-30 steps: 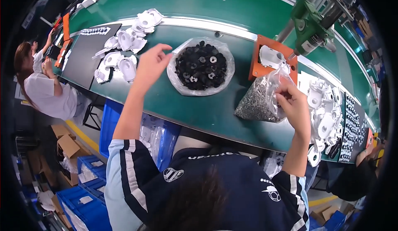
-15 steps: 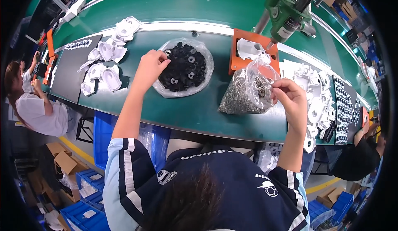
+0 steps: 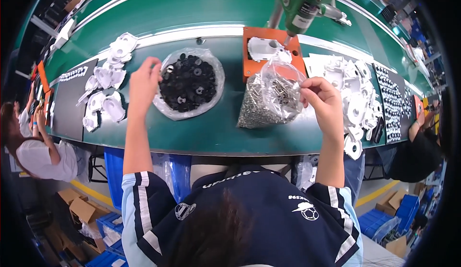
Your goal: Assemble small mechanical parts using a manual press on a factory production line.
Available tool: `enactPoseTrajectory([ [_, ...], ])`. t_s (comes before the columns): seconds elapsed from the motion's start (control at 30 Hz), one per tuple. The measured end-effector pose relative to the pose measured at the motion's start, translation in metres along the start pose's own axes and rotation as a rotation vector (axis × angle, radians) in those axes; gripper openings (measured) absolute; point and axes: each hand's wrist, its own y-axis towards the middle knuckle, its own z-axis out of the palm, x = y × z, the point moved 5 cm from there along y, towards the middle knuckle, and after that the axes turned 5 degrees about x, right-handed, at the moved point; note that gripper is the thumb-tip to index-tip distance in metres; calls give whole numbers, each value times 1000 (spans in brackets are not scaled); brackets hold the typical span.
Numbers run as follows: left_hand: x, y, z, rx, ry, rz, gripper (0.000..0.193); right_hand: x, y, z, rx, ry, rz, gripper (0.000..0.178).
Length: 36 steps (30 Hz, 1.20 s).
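Note:
My left hand [image 3: 143, 82] is raised by the left rim of a clear plastic bag [image 3: 218, 92] full of small black plastic parts [image 3: 189, 82]. Its fingers are curled toward the thumb, and whatever they hold is too small to tell. At the right edge of another clear bag, filled with metal screws [image 3: 252, 105], is my right hand [image 3: 322, 99]. Thumb and forefinger are closed together there; I cannot make out what lies between them. Behind the screws, a white plastic housing [image 3: 261, 48] sits on an orange fixture [image 3: 249, 68] beneath a green press [image 3: 300, 10].
White housings [image 3: 108, 75] lie in a loose group left of the black parts. More white parts [image 3: 353, 99] are heaped right of the screws, beside a dark board [image 3: 394, 104] bearing rows of small parts. Co-workers sit at both sides; blue crates [image 3: 113, 171] stand below the table.
My left hand has drawn back leftward from over the black parts to beside the bag's rim. My right hand stays at the screw bag's edge. The whole view has shifted.

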Motion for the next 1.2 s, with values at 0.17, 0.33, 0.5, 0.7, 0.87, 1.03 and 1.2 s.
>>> enactPoseTrajectory([
  [0.17,-48,23,30,174,-394,126,17,-13,6,-25,-50,68,38,9],
  [0.33,-142,63,95,432,-612,350,21,-12,7,-36,-70,88,26,11],
  [0.5,-175,108,169,716,-497,261,17,-18,10,-50,-92,145,33,10],
  [0.7,-193,137,203,726,-40,478,29,-31,29,-84,-145,33,76,9],
  [0.87,-217,128,210,1066,-48,426,28,-48,65,-99,-152,53,113,13],
  [1.03,-201,144,239,1142,-57,521,33,-48,88,-93,-109,92,89,16],
  [1.2,-213,125,223,953,-25,747,16,-49,105,-81,-9,121,136,16],
])
